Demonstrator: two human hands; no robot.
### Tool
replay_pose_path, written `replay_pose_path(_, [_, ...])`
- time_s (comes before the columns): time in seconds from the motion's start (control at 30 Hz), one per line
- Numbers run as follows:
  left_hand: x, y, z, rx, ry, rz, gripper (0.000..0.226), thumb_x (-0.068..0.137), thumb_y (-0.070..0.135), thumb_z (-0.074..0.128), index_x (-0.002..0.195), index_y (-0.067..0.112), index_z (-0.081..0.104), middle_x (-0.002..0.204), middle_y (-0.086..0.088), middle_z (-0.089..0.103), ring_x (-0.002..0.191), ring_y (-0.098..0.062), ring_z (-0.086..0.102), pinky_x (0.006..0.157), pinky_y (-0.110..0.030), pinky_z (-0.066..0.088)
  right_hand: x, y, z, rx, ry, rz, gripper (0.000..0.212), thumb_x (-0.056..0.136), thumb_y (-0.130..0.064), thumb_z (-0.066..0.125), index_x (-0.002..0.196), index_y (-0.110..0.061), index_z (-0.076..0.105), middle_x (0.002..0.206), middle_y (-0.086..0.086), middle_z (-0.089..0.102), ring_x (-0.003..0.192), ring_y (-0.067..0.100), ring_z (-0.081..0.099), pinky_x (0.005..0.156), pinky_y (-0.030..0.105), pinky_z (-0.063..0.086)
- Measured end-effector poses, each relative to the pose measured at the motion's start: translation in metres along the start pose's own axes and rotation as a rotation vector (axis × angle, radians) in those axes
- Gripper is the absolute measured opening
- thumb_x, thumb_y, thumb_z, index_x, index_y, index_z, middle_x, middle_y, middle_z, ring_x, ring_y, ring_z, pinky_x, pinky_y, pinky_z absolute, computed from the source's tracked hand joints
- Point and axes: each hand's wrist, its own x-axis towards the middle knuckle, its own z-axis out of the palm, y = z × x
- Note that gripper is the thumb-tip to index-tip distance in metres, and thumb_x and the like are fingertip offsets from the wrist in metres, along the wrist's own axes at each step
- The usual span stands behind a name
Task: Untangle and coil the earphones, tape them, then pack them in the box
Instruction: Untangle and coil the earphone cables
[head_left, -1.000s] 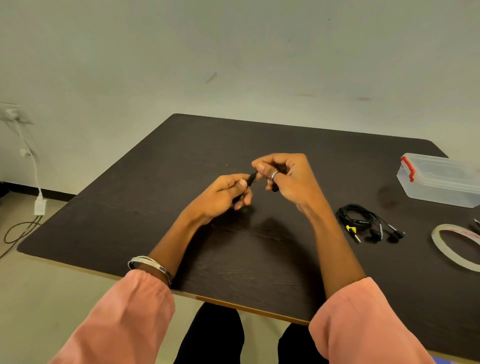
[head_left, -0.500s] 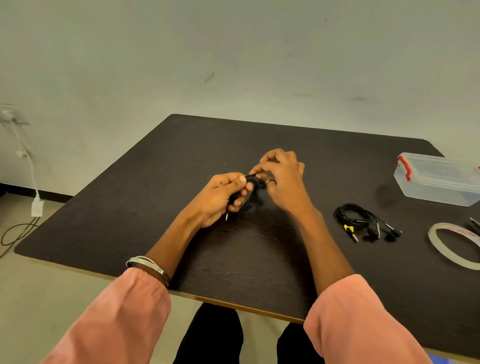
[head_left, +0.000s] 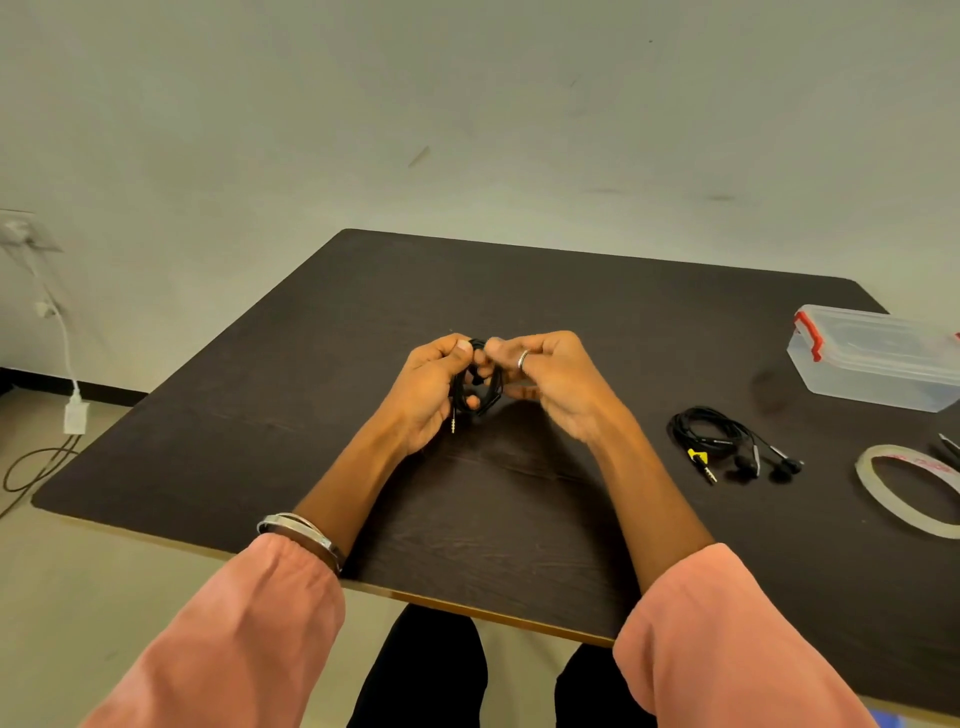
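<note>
A small black coil of earphones is held above the desk, approx. mid-desk, between both hands. The left hand is curled round the coil's left side, thumb pinching the top; the right hand pinches the top w/ thumb and forefinger, other fingers curled behind the loops. The metal jack hangs free below the left palm.

Handling, as judged: cable is thin, soft, very light, springy — loops are likely to fan out if pressure is eased. Best taken across the whole bundle, not by one strand; jack and buds not to be tugged. Rubbery sheath looks matte, so slip is probably low.

A second pair of earphones, black w/ a yellow tag near the plug, lies loosely coiled on the desk to the right. Beyond it, a clear plastic box w/ red clips, lid on; near the right edge, a flat ring of translucent tape. Desk surface is dark wood-grain, matte.
</note>
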Motion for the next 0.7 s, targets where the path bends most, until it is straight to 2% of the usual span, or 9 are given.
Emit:
replay_pose_path(0.07, [0.001, -0.002, -0.001, 0.148, 0.038, 0.042, 0.031, 0.102, 0.013, 0.037, 0.082, 0.008, 0.060, 0.075, -0.008, 0.060, 0.065, -0.014, 0.055, 0.049, -0.023, 0.044, 0.003, 0.004, -0.001, -0.117, 0.007, 0.007, 0.012, 0.081, -0.013, 0.075, 0.090, -0.005, 0.074, 0.088, 0.014, 0.074, 0.089, 0.026, 0.071, 0.089, 0.045, 0.055])
replay_pose_path(0.17, [0.003, -0.006, 0.001, 0.426, 0.140, 0.158, 0.029, 0.100, 0.011, 0.043, 0.081, 0.006, 0.065, 0.086, -0.013, 0.065, 0.069, -0.017, 0.062, 0.052, -0.023, 0.051, 0.007, 0.008, 0.001, -0.305, 0.046, 0.015, 0.004, 0.083, -0.013, 0.071, 0.082, -0.014, 0.075, 0.082, 0.008, 0.074, 0.089, 0.023, 0.070, 0.091, 0.048, 0.053])
replay_pose_path(0.27, [0.006, -0.010, 0.003, 0.580, 0.269, 0.239, 0.015, 0.096, 0.010, 0.052, 0.085, 0.011, 0.062, 0.104, -0.008, 0.050, 0.083, -0.013, 0.059, 0.061, -0.021, 0.056, 0.008, 0.009, 0.003, -0.343, 0.115, 0.043, 0.007, 0.084, -0.013, 0.070, 0.080, -0.018, 0.074, 0.082, 0.006, 0.073, 0.089, 0.022, 0.069, 0.087, 0.048, 0.054])
replay_pose_path(0.33, [0.007, -0.014, 0.001, 0.759, 0.289, 0.340, 0.012, 0.095, 0.012, 0.056, 0.088, 0.014, 0.066, 0.099, -0.003, 0.049, 0.086, -0.012, 0.055, 0.072, -0.014, 0.050, 0.007, 0.009, 0.003, -0.351, 0.191, 0.047, 0.005, 0.083, -0.014, 0.072, 0.082, -0.018, 0.075, 0.082, 0.005, 0.072, 0.087, 0.021, 0.068, 0.083, 0.043, 0.057])
replay_pose_path(0.4, [0.007, -0.016, 0.000, 0.878, 0.282, 0.411, 0.014, 0.094, 0.014, 0.056, 0.094, 0.012, 0.070, 0.092, -0.002, 0.052, 0.084, -0.010, 0.050, 0.070, -0.007, 0.037, 0.006, 0.008, 0.003, -0.350, 0.241, 0.040, 0.005, 0.083, -0.012, 0.072, 0.086, -0.014, 0.075, 0.084, 0.005, 0.072, 0.085, 0.018, 0.069, 0.077, 0.036, 0.059])
replay_pose_path(0.47, [0.007, -0.016, 0.000, 0.918, 0.306, 0.438, 0.015, 0.094, 0.015, 0.057, 0.097, 0.011, 0.071, 0.090, -0.004, 0.058, 0.082, -0.010, 0.051, 0.069, -0.011, 0.033, 0.006, 0.008, 0.005, -0.348, 0.275, 0.027, 0.007, 0.083, -0.009, 0.072, 0.089, -0.010, 0.075, 0.087, 0.006, 0.071, 0.083, 0.016, 0.069, 0.073, 0.031, 0.060])
replay_pose_path(0.53, [0.006, -0.015, 0.001, 0.932, 0.352, 0.451, 0.014, 0.093, 0.015, 0.058, 0.098, 0.012, 0.072, 0.088, -0.003, 0.062, 0.081, -0.010, 0.053, 0.071, -0.017, 0.037, 0.006, 0.008, 0.006, -0.312, 0.301, 0.036, 0.007, 0.083, -0.006, 0.071, 0.089, -0.008, 0.075, 0.088, 0.007, 0.071, 0.080, 0.017, 0.069, 0.070, 0.031, 0.060])
replay_pose_path(0.63, [0.005, -0.013, 0.002, 0.900, 0.376, 0.444, 0.013, 0.091, 0.016, 0.061, 0.097, 0.012, 0.072, 0.087, -0.004, 0.067, 0.080, -0.014, 0.059, 0.074, -0.027, 0.047, 0.006, 0.012, 0.009, -0.168, 0.324, 0.077, 0.009, 0.083, 0.000, 0.069, 0.087, -0.006, 0.074, 0.086, 0.011, 0.071, 0.083, 0.020, 0.070, 0.065, 0.029, 0.059])
replay_pose_path(0.7, [0.004, -0.013, 0.003, 0.889, 0.375, 0.439, 0.013, 0.091, 0.016, 0.062, 0.097, 0.012, 0.073, 0.086, -0.005, 0.067, 0.080, -0.015, 0.059, 0.075, -0.030, 0.048, 0.005, 0.012, 0.010, -0.032, 0.317, 0.122, 0.011, 0.084, 0.003, 0.066, 0.090, -0.004, 0.073, 0.085, 0.012, 0.072, 0.082, 0.021, 0.070, 0.060, 0.026, 0.056])
